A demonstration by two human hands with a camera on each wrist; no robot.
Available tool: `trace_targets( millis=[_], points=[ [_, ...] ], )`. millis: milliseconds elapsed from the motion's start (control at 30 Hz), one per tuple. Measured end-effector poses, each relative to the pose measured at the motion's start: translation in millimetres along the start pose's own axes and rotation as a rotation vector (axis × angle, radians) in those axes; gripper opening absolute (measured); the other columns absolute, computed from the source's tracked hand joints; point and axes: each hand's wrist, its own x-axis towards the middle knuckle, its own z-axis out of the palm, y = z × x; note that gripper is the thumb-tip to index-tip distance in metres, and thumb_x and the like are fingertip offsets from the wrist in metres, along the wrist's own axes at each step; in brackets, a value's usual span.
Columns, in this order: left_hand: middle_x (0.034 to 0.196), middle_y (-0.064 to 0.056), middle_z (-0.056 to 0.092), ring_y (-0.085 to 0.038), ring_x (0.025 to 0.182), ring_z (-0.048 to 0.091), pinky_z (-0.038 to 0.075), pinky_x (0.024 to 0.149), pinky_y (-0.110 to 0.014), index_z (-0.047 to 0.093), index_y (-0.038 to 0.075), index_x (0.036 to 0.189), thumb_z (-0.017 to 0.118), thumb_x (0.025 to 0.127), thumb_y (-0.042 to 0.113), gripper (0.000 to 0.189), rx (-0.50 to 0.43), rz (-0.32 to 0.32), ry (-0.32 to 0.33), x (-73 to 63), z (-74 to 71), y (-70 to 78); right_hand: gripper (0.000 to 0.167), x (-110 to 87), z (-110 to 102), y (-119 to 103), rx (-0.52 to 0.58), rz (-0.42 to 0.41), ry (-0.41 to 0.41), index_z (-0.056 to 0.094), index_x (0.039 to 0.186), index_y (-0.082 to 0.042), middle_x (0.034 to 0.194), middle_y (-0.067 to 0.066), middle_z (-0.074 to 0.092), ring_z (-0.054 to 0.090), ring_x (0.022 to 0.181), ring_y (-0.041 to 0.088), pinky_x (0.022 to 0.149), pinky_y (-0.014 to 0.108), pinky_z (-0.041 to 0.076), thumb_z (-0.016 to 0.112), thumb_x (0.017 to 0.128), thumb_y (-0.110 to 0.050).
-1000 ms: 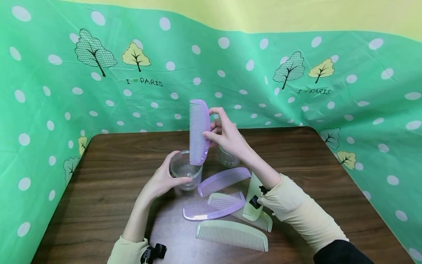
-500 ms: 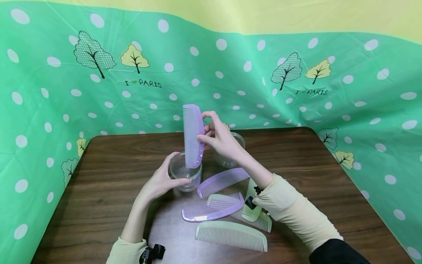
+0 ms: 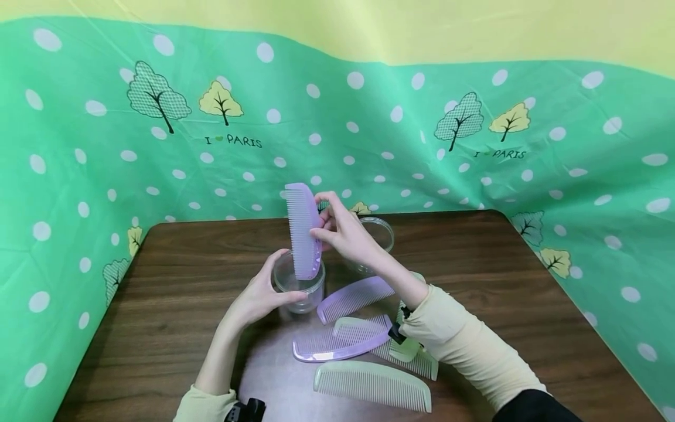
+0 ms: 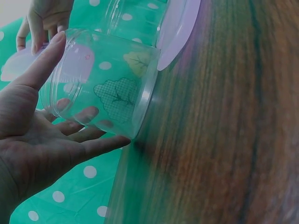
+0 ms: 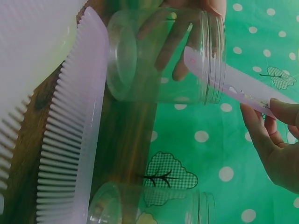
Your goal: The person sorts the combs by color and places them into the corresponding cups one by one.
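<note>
My left hand [image 3: 258, 298] grips a clear round jar [image 3: 314, 298] standing on the table, thumb on the near side and fingers around the far side. Pinched by its spine in my right hand [image 3: 348, 234] is a purple comb [image 3: 303, 228], held nearly upright with the teeth facing left. Its lower end is inside the jar's mouth; in the right wrist view, the tip of the comb [image 5: 198, 63] shows through the jar wall, beyond the threaded rim. The left wrist view shows the jar [image 4: 112, 84] from the side, its base on the wood.
A second clear jar [image 3: 382, 233] stands behind my right forearm. Two purple combs, one farther back [image 3: 354, 298] and one nearer [image 3: 343, 350], lie right of the held jar. Green combs overlap beneath my right sleeve, and another green comb [image 3: 374, 382] lies nearest the front. A dotted green cloth [image 3: 337, 117] hangs behind.
My right hand has moved left and down, bringing the purple comb's lower end from over the jar into its mouth. My left hand keeps its grip on the jar.
</note>
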Motion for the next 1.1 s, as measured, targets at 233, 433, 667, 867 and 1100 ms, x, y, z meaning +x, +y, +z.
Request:
trace_targets(
  millis=[233, 433, 667, 867, 1100],
  points=[
    [0.163, -0.012, 0.037, -0.036, 0.15, 0.037, 0.033, 0.118, -0.063, 0.025, 0.027, 0.159, 0.09, 0.078, 0.043, 0.105, 0.008, -0.015, -0.009, -1.1, 3.9, -0.8, 0.053, -1.8, 4, 7, -0.089, -0.021, 0.016, 0.041, 0.137, -0.017, 0.093, 0.013, 0.061, 0.064, 0.076, 0.023, 0.061, 0.028, 0.061, 0.071, 0.096, -0.004],
    [0.162, -0.011, 0.039, -0.036, 0.149, 0.039, 0.034, 0.118, -0.062, 0.026, 0.027, 0.158, 0.09, 0.078, 0.041, 0.103, -0.005, -0.005, -0.006, -1.1, 4.1, -1.5, 0.052, -2.2, 6, 12, -0.188, -0.022, 0.032, 0.043, 0.136, -0.018, 0.093, 0.009, 0.063, 0.062, 0.076, 0.017, 0.068, 0.027, 0.054, 0.073, 0.095, -0.007],
    [0.161, -0.012, 0.04, -0.036, 0.147, 0.04, 0.035, 0.117, -0.062, 0.024, 0.024, 0.16, 0.09, 0.078, 0.04, 0.106, -0.011, -0.01, 0.0, -0.8, 2.2, -1.3, 0.052, -1.0, 11, 16, -0.216, -0.024, 0.004, 0.044, 0.135, -0.018, 0.091, 0.008, 0.064, 0.063, 0.076, 0.016, 0.07, 0.028, 0.056, 0.074, 0.094, -0.007],
    [0.162, -0.013, 0.039, -0.037, 0.146, 0.041, 0.035, 0.117, -0.062, 0.025, 0.024, 0.159, 0.089, 0.079, 0.039, 0.103, -0.007, -0.012, -0.002, 1.0, 1.2, -2.2, 0.053, -2.8, 16, 22, -0.235, -0.028, -0.014, 0.044, 0.134, -0.016, 0.089, 0.008, 0.066, 0.063, 0.076, 0.014, 0.071, 0.026, 0.055, 0.076, 0.092, -0.006],
    [0.162, -0.012, 0.04, -0.036, 0.146, 0.042, 0.035, 0.117, -0.062, 0.027, 0.025, 0.158, 0.089, 0.08, 0.037, 0.101, -0.013, 0.0, 0.0, 2.2, 0.0, -1.8, 0.052, -4.5, 22, 31, -0.241, -0.002, -0.053, 0.043, 0.132, -0.015, 0.091, 0.008, 0.064, 0.06, 0.079, 0.015, 0.07, 0.024, 0.052, 0.075, 0.093, -0.006]
  ],
)
